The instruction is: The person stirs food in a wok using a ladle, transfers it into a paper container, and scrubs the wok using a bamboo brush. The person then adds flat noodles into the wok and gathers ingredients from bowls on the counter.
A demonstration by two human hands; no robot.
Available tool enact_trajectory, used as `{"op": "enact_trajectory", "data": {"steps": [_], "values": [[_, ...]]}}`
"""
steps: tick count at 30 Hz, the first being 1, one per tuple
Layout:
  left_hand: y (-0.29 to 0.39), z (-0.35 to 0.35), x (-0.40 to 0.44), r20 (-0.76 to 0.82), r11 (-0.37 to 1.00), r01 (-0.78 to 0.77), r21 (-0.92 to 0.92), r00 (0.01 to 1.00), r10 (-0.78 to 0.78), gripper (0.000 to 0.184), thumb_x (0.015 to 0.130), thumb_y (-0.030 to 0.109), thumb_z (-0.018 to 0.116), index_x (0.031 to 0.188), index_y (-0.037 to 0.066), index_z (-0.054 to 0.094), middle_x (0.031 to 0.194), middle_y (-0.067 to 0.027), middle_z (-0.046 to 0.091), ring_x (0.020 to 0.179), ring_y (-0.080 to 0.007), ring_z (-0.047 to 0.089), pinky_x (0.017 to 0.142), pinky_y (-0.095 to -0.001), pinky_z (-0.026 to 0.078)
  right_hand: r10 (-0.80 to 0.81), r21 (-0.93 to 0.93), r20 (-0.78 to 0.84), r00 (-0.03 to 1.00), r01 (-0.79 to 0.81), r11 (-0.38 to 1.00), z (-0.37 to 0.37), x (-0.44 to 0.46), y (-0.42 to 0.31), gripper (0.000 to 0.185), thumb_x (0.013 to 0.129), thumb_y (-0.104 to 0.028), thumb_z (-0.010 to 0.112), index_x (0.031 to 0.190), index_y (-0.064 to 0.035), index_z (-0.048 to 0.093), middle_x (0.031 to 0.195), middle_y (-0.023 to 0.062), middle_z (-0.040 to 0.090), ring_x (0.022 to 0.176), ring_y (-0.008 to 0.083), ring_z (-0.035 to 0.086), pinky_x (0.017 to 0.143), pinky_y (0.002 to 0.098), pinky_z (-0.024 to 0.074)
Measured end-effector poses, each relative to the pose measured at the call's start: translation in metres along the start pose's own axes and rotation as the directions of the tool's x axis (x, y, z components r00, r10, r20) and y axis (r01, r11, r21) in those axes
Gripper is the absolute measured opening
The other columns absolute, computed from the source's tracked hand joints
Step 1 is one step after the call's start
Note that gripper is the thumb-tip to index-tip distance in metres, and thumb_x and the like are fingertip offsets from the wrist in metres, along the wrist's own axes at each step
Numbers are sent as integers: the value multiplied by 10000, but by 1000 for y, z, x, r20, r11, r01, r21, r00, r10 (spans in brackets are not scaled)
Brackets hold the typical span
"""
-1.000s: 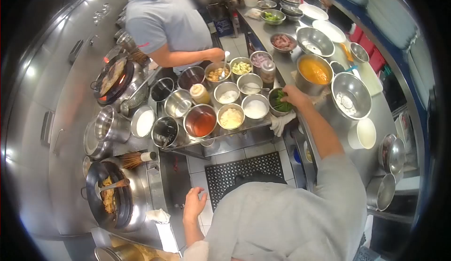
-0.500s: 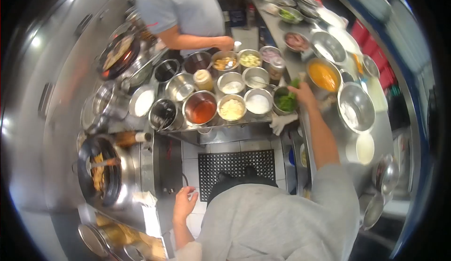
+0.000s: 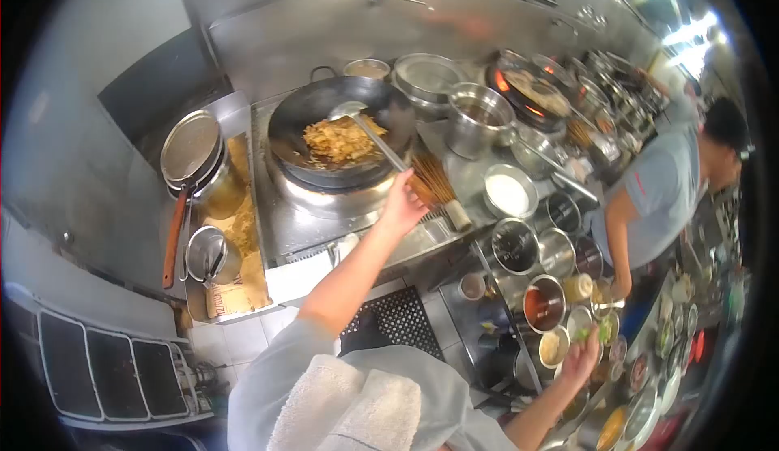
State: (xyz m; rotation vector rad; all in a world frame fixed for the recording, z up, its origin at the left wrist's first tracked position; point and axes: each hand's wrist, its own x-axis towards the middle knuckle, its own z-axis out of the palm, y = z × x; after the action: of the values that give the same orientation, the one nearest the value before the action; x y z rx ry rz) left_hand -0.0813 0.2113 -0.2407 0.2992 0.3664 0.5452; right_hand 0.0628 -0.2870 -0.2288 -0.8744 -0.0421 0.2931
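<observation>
A black wok (image 3: 284, 130) on the stove holds browned, chopped food (image 3: 345, 141). The head of a metal ladle (image 3: 379, 140) rests in that food. My left hand (image 3: 403, 203) is closed round the ladle's wooden handle, right of the wok. My right hand (image 3: 581, 357) is raised over the ingredient containers, fingers pinched on green leaves (image 3: 583, 333). Beside it are a pot of red sauce (image 3: 544, 303) and a bowl of pale chopped food (image 3: 553, 347).
A co-worker (image 3: 661, 195) stands at the right, one arm over the containers. A bamboo brush (image 3: 438, 187) lies beside the wok. Metal pots (image 3: 479, 118) stand behind it. A strainer (image 3: 191, 146) with a long wooden handle sits on a pot at the left.
The view has swung left to the stove. My left hand, formerly free with its fingers apart, now grips the ladle. My right hand has lifted green leaves out of their container.
</observation>
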Motion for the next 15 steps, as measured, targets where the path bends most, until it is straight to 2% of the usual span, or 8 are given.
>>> {"op": "enact_trajectory", "data": {"steps": [1,3,6,7,8,10,13,15], "values": [[5,9,25,-89,996,-44,-75,995,38,614,784,313,683,1230,24,375,1050,-150,509,926,-268,555,864,-369,478,48,50,68,997,-51,997,48,19,21,206,950,-129,529,1113,-5,542,845,1,543,523,12,353,369,159,245],[7,-12,70,31,931,-277,238,960,277,372,831,203,636,1099,42,435,811,-83,554,698,-192,574,629,-317,496,94,-31,181,979,-90,995,130,66,69,222,933,-110,554,1125,-1,540,864,-4,551,529,3,352,383,150,250],[34,6,-1,32,904,-320,285,945,324,247,860,111,587,1035,49,425,633,-31,510,527,-136,514,484,-286,439,127,-206,243,962,-77,975,283,99,125,191,902,-94,602,1068,-5,575,792,-30,541,495,-5,334,395,157,231],[40,3,-22,20,894,-315,318,945,326,240,862,107,585,1029,52,422,639,-32,505,525,-133,512,480,-287,440,120,-293,249,961,-44,955,332,100,143,191,885,-116,633,1041,-13,593,743,-55,527,501,-9,332,401,163,212],[47,-3,-42,5,885,-305,353,946,324,233,864,104,582,1024,55,420,645,-33,499,523,-130,510,475,-289,442,140,-337,406,903,6,942,363,110,162,174,875,-168,652,982,-33,631,668,-75,502,497,-7,324,416,175,210],[67,-19,-77,35,787,-286,546,947,320,223,870,87,576,1020,63,414,663,-25,483,485,-119,492,457,-273,436,122,-587,536,835,264,766,437,113,197,207,880,-250,642,893,-46,673,709,-25,609,544,33,464,504,206,340],[95,-45,-119,66,653,-288,701,937,343,230,870,46,574,1021,61,401,693,-15,478,497,-103,501,457,-251,436,167,-542,810,562,609,579,502,154,280,284,884,-286,618,915,-6,658,773,60,683,680,129,606,645,296,467],[106,-58,-145,36,595,-261,761,931,362,227,865,29,578,1015,59,411,708,-12,480,505,-96,504,462,-248,441,326,-577,817,477,678,455,542,159,322,280,873,-290,607,927,-21,662,810,127,685,760,224,651,718,332,484]]}}
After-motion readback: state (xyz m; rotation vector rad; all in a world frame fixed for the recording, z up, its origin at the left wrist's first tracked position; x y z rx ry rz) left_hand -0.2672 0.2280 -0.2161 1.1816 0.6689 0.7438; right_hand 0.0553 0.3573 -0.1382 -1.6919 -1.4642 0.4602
